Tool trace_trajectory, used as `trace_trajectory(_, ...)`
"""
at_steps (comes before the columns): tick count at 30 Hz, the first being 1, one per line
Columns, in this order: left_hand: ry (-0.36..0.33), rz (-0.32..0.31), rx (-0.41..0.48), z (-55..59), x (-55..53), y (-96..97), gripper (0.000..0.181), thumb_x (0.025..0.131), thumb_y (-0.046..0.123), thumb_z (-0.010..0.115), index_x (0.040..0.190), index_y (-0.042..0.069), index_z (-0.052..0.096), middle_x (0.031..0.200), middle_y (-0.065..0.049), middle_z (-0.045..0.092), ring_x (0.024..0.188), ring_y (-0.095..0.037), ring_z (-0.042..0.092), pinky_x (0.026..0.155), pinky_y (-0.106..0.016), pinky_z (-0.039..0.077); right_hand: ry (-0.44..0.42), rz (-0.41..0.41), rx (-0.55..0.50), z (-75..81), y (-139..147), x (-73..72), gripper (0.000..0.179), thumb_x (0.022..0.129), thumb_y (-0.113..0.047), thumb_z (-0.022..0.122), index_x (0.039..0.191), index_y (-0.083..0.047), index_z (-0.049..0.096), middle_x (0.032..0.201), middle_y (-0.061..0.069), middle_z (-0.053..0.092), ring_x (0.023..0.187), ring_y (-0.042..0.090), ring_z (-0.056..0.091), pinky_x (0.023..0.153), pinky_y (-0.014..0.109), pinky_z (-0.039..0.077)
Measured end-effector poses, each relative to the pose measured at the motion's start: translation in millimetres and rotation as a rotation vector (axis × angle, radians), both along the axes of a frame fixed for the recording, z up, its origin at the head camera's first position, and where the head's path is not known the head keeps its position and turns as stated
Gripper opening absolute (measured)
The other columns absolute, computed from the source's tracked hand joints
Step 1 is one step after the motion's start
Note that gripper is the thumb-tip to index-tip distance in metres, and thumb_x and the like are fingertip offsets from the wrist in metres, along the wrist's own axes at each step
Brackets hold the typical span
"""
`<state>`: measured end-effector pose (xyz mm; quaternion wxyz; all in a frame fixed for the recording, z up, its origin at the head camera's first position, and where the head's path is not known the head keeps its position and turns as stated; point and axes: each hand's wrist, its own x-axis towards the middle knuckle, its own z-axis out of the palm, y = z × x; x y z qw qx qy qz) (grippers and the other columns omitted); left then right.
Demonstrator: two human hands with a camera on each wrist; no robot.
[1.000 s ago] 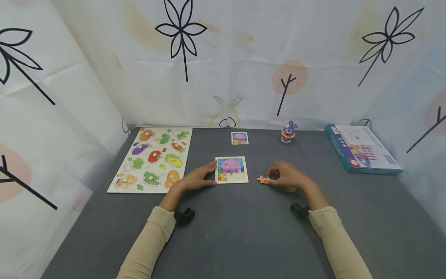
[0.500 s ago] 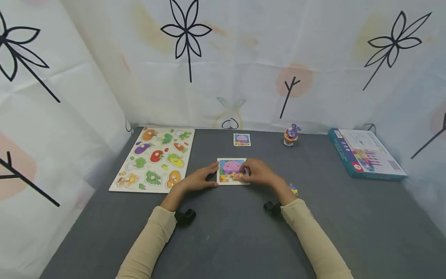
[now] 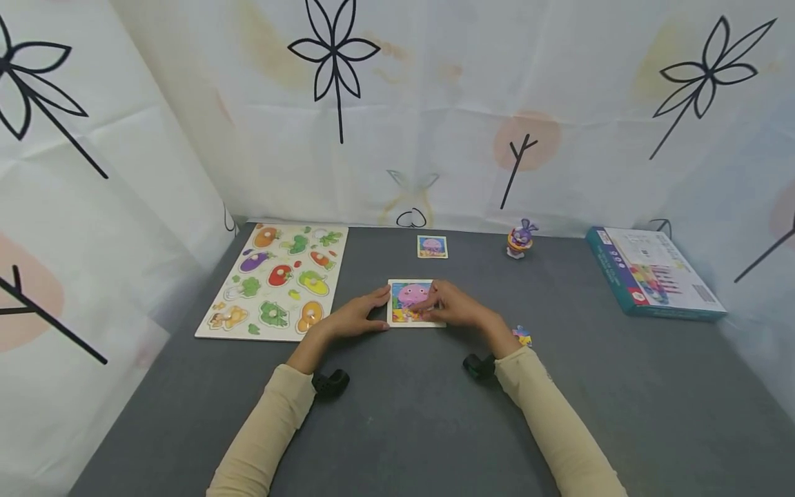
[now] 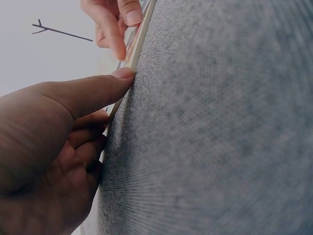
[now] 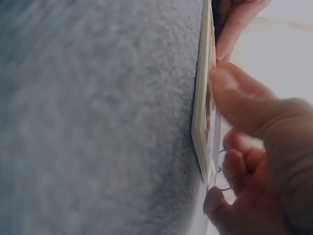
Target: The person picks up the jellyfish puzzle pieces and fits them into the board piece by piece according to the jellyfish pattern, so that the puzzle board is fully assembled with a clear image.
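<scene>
A square jigsaw board (image 3: 401, 288) with a pink jellyfish picture and a cream frame lies mid-table. My left hand (image 3: 352, 318) rests along its left side, thumb low and forefinger higher up; in the left wrist view the thumb tip touches the board's edge. My right hand (image 3: 456, 305) reaches over the lower right of the picture. Its thumb and fingertips are at a yellow-orange jigsaw piece, largely covered by the fingers. The right wrist view has the right thumb (image 5: 239, 100) low against the board's face. A loose blue and yellow piece (image 3: 522, 336) lies beside the right wrist.
A small jellyfish picture card (image 3: 432, 247) lies behind the board. To the left is a large vegetable puzzle board (image 3: 263, 321). A purple rabbit figurine (image 3: 520, 239) stands at the back right, and a teal-sided box (image 3: 658, 273) lies farther right. A white printed cloth (image 3: 435, 90) walls the table.
My right hand has moved left from beside the board, bringing the yellow-orange piece onto its lower part. The loose piece has come into clearer view. My left hand stays at the board's edge.
</scene>
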<state>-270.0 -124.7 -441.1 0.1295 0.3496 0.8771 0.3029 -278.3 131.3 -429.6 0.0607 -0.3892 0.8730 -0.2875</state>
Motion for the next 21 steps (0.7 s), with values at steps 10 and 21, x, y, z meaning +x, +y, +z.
trace_trajectory(10,-0.004,0.004,-0.010,3.1,1.2,-0.2,0.069,0.088,0.019,0.063,0.142,-0.006,0.027,0.151,-0.021,0.018,0.140,-0.034,0.019,0.111,-0.047,0.022,0.054,0.121,0.003,-5.7,-5,-7.6,0.027,0.081,-0.015,0.069,0.107,-0.007,0.070,0.078,0.008,0.051,0.068,0.008,0.028,0.063,0.021,0.024)
trace_trajectory(21,0.007,-0.001,-0.010,0.8,0.9,1.6,0.070,0.087,0.019,0.064,0.141,-0.006,0.027,0.151,-0.021,0.020,0.139,-0.034,0.020,0.111,-0.047,0.022,0.100,-0.073,0.159,2.0,-11,2.0,0.020,0.081,-0.021,0.070,0.100,-0.020,0.074,0.083,0.005,0.049,0.071,0.014,0.034,0.061,0.024,0.025)
